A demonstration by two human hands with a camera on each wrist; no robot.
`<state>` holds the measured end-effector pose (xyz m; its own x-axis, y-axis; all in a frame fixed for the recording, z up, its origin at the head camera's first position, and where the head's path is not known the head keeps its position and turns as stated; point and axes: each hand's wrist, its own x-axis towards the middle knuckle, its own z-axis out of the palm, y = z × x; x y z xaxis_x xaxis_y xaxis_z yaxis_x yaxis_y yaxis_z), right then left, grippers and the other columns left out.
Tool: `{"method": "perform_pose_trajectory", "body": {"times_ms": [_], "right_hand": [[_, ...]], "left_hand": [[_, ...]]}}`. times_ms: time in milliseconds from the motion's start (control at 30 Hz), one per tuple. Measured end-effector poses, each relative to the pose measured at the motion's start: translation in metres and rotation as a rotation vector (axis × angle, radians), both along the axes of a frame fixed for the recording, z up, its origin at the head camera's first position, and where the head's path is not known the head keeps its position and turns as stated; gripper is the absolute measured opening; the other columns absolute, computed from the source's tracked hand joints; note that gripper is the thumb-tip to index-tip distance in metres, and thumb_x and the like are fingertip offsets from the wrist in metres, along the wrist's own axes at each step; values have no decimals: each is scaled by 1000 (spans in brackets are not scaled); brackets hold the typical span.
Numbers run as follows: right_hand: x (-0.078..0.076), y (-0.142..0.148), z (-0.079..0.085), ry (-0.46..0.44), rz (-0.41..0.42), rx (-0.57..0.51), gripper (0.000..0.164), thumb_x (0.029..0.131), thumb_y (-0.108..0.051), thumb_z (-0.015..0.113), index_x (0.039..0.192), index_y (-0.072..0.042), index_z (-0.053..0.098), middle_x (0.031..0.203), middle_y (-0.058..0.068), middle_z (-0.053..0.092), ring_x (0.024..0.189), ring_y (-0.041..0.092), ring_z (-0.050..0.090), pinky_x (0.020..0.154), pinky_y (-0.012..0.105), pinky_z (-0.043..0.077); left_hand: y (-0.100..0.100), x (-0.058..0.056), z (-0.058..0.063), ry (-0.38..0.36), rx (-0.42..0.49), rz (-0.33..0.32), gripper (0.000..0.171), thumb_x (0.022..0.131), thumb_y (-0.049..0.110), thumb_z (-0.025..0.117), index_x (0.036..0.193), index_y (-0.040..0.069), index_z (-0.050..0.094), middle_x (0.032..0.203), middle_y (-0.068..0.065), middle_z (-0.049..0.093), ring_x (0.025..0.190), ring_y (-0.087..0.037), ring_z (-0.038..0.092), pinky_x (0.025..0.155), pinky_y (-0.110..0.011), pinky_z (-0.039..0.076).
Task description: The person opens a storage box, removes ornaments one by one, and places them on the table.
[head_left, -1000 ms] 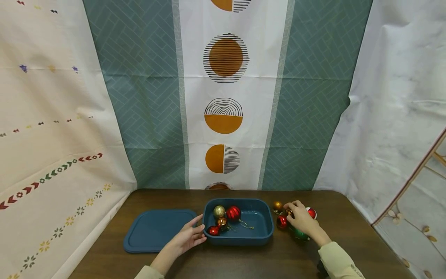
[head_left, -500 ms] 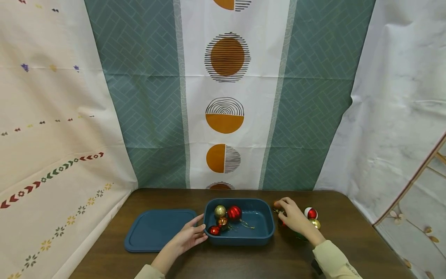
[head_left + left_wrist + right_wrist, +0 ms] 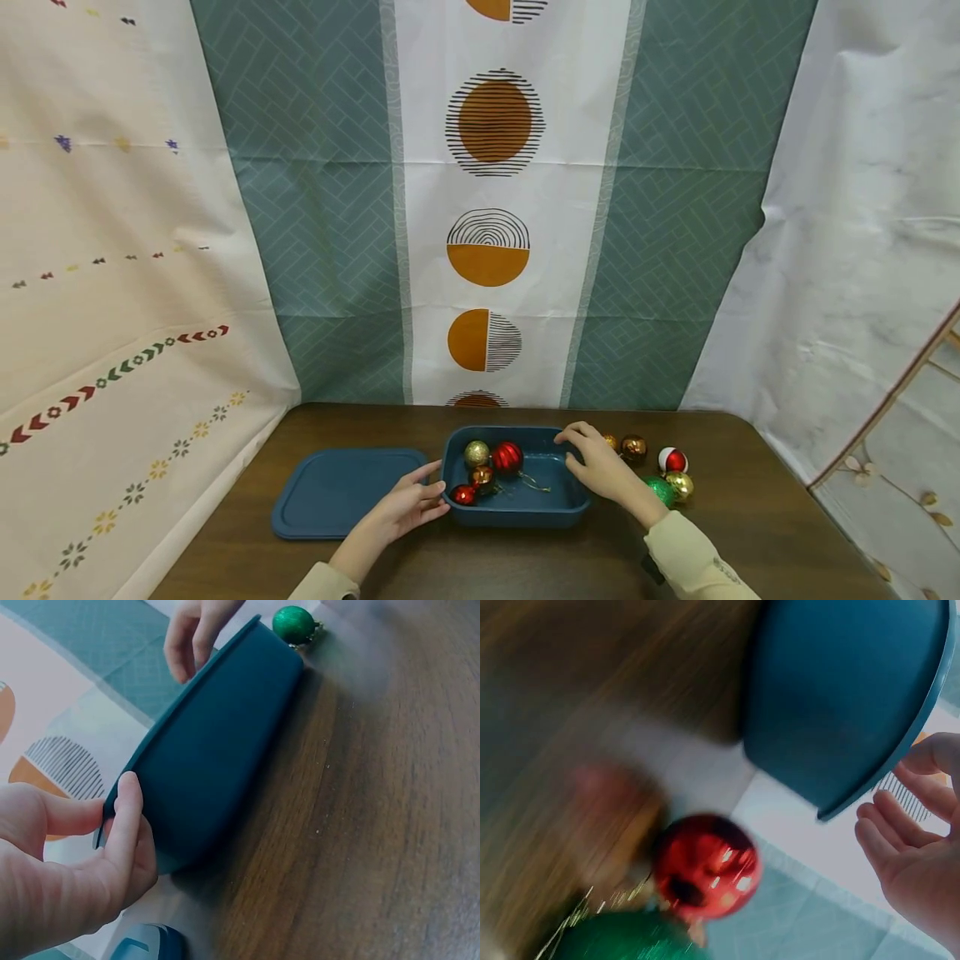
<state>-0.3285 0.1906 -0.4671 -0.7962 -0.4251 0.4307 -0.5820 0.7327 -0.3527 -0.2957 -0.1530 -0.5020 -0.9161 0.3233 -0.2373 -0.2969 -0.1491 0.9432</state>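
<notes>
A blue rectangular box (image 3: 517, 517) stands on the table, a few Christmas baubles at its left end: a gold bauble (image 3: 476, 453), a striped red bauble (image 3: 507, 457), a copper one and a small red one. My left hand (image 3: 408, 507) pinches the box's left rim between thumb and fingers, clearer in the left wrist view. Over the right rim hangs my right hand (image 3: 600, 467), fingers loosely bent, with nothing visible in them. In the right wrist view its fingertips are right at the rim. A shiny red bauble (image 3: 707, 866) on the table shows beneath, hidden in the head view.
Right of the box lie a brown bauble (image 3: 633, 447), a small orange bauble (image 3: 611, 442), a red and white bauble (image 3: 672, 461), a gold one and a green bauble (image 3: 660, 490). A flat blue lid (image 3: 348, 493) lies left. Patterned cloths hang behind and beside the table.
My right hand has moved left from among the loose baubles to the box's right rim, uncovering the brown, gold and green baubles. My left hand stays at the box.
</notes>
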Motion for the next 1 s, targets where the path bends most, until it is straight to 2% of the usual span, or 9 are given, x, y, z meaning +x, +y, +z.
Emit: {"method": "perform_pose_trajectory", "body": {"times_ms": [367,600,800,1000], "right_hand": [[-2,-33,1,-101,136,13,28,90,-6,60,118,-5,62,120,11,56,109,30,58,91,48,51],[-8,-55,-4,-197,157,77,36,92,-8,59,128,-5,57,130,13,53,122,32,52,101,51,46],[-10,-73,-8,-258,183,135,48,92,-9,59,138,-4,48,143,22,43,128,41,43,102,58,42],[-12,-81,-9,-267,188,165,52,90,-8,61,140,-6,47,145,21,40,127,41,42,101,58,43]], "left_hand": [[0,1,2,-25,-13,10,64,98,7,53,152,0,19,89,-5,59,75,-11,59,75,-23,58],[-1,2,3,-27,-16,5,65,98,7,54,152,-1,18,90,-4,59,76,-11,59,76,-24,58],[-1,1,2,-31,-15,7,64,98,7,54,152,-1,20,91,-5,59,77,-11,59,76,-23,57],[-1,-1,2,-38,-15,11,63,98,7,53,152,-1,21,89,-4,60,76,-11,60,75,-23,57]]}}
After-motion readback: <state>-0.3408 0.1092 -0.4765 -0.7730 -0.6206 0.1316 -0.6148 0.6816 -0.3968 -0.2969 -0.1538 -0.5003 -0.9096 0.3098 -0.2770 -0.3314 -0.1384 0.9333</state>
